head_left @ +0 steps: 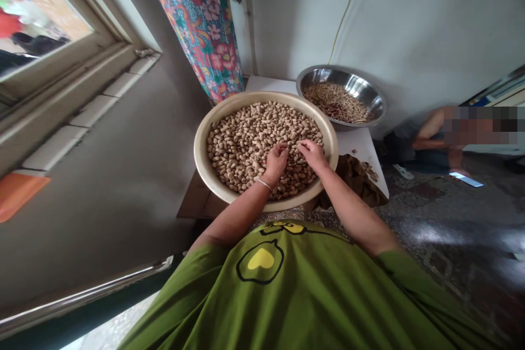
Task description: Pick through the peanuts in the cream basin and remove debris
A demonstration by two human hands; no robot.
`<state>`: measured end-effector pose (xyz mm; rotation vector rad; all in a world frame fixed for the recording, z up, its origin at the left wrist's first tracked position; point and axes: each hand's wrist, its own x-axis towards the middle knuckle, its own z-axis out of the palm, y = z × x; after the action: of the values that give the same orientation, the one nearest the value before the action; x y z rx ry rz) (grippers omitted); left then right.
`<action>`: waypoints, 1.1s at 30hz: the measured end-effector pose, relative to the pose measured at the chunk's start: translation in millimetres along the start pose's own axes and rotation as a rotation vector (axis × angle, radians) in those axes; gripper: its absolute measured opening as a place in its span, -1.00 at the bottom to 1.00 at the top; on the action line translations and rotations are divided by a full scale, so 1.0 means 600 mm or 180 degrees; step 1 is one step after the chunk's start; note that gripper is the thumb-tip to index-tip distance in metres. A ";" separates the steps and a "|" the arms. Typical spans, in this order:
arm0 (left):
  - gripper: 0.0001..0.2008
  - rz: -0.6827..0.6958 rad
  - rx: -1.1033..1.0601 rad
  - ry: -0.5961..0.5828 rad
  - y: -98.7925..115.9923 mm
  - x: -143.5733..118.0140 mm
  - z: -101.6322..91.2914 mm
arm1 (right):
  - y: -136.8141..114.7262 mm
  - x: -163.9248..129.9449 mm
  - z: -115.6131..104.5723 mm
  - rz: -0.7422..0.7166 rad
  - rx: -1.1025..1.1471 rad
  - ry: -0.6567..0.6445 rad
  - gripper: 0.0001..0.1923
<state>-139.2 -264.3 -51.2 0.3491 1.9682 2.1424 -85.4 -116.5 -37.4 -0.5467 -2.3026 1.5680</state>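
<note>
A large cream-coloured basin full of unshelled peanuts stands in front of me. Both my hands are over the right half of the heap, close together but apart. My left hand, with a thin bracelet at the wrist, has its fingers curled together; what they hold, if anything, is too small to make out. Fingertips pinched, my right hand seems to grip a single peanut. A small bit of red shows beside the left hand.
Behind the basin, a steel bowl holds thin dry brownish pieces. Both vessels rest on a white table. Brown cloth and loose shells lie at its right side. A floral curtain hangs behind; a person sits right, near a lit phone.
</note>
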 end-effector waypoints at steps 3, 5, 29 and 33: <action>-0.84 0.0082 -0.0379 -0.0035 0.000 0.000 0.005 | 0.002 -0.028 0.019 0.0640 0.1796 -0.0405 -0.68; -0.84 0.0008 -0.0521 -0.0308 0.002 -0.002 0.008 | 0.003 -0.045 0.029 0.0843 0.2438 -0.0572 -0.71; -0.68 -0.0142 -0.0278 -0.1061 0.009 -0.022 0.017 | 0.006 -0.062 0.032 0.0689 0.2102 -0.0508 -0.50; -0.72 0.0139 -0.0204 -0.1240 0.005 -0.024 0.019 | 0.008 -0.061 0.035 0.0672 0.1981 -0.0401 -0.52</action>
<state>-122.2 -258.3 -47.8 0.7408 1.6827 1.9722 -61.9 -149.1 -50.8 -0.5430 -1.7207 2.3369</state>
